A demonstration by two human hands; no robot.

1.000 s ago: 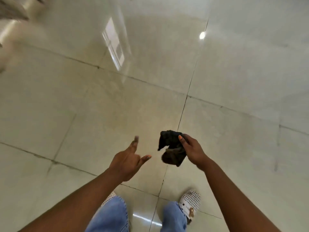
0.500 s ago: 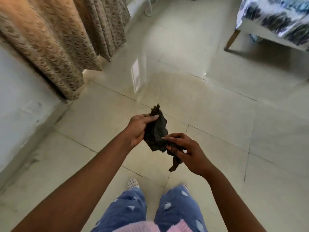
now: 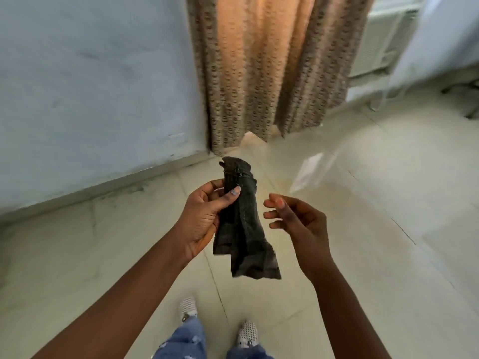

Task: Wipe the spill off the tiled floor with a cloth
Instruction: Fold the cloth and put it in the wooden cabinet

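A dark grey cloth (image 3: 243, 229) hangs lengthwise in front of me above the glossy tiled floor (image 3: 363, 203). My left hand (image 3: 204, 216) grips its upper part, thumb across the front. My right hand (image 3: 295, 216) hovers just right of the cloth with loosely curled fingers, holding nothing and not touching it. A faint yellowish patch (image 3: 282, 182) lies on the tile beyond the cloth; I cannot tell if it is the spill.
A pale blue wall (image 3: 90, 86) with a skirting runs on the left. A patterned brown curtain (image 3: 264, 68) hangs to the floor ahead. A white unit (image 3: 383, 37) stands at the back right. My feet in white shoes (image 3: 246, 332) are below.
The view swung from the open floor up towards the wall and curtain. The cloth passed from my right hand to my left and now hangs unfolded; my right hand let go.
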